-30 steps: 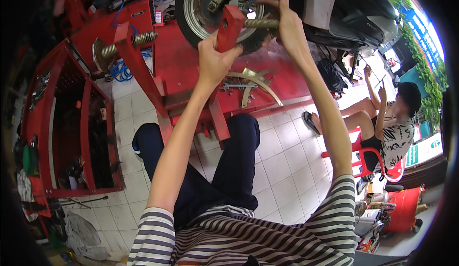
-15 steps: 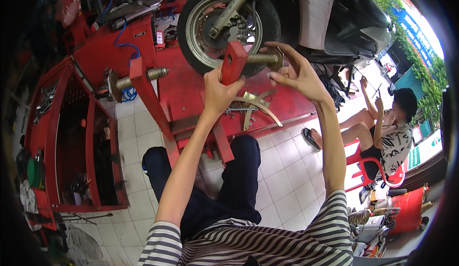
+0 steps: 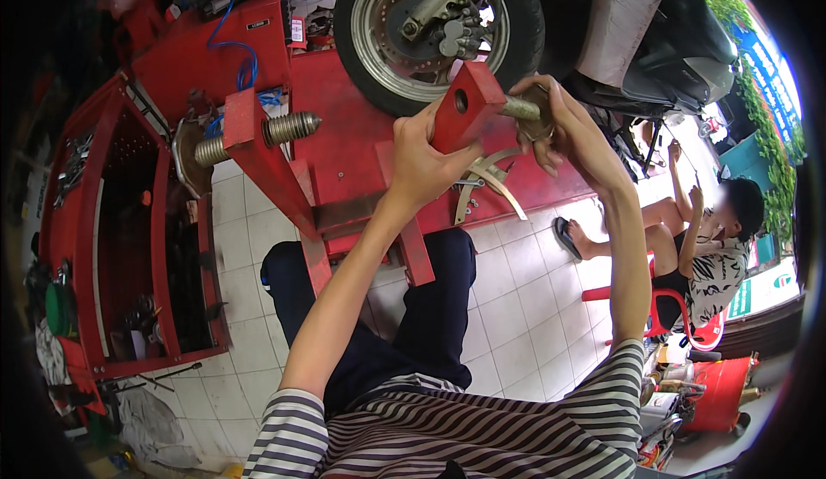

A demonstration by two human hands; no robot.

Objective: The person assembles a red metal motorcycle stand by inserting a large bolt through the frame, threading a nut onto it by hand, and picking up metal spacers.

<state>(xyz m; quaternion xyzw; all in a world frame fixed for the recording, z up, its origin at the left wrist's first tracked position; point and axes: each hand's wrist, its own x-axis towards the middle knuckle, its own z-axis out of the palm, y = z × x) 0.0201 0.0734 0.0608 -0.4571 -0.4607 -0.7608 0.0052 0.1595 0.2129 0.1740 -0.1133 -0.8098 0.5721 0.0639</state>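
Observation:
My left hand (image 3: 419,159) is wrapped round the top of a red metal post (image 3: 469,107) with a round hole in its face. A thick screw (image 3: 518,107) sticks out of that post to the right, ending in a disc-shaped metal head (image 3: 542,111). Fingers of my right hand (image 3: 575,126) curl round the rim of this head, partly hiding it. A second red post (image 3: 246,135) stands to the left, joined low down to the same red frame (image 3: 340,216). Through it runs another threaded screw (image 3: 291,128) with a pointed tip and a large round head (image 3: 186,156).
Beyond the hands, a scooter's front wheel (image 3: 357,49) rests on a red platform (image 3: 314,92). Curved metal strips (image 3: 495,182) lie on it. A red tool cabinet (image 3: 163,264) stands left. At right, a person (image 3: 718,259) sits on a red chair (image 3: 662,311).
My right hand's fingers have closed in round the screw's head, which sits at a different tilt. Both posts appear larger and nearer, and the whole view has shifted a little.

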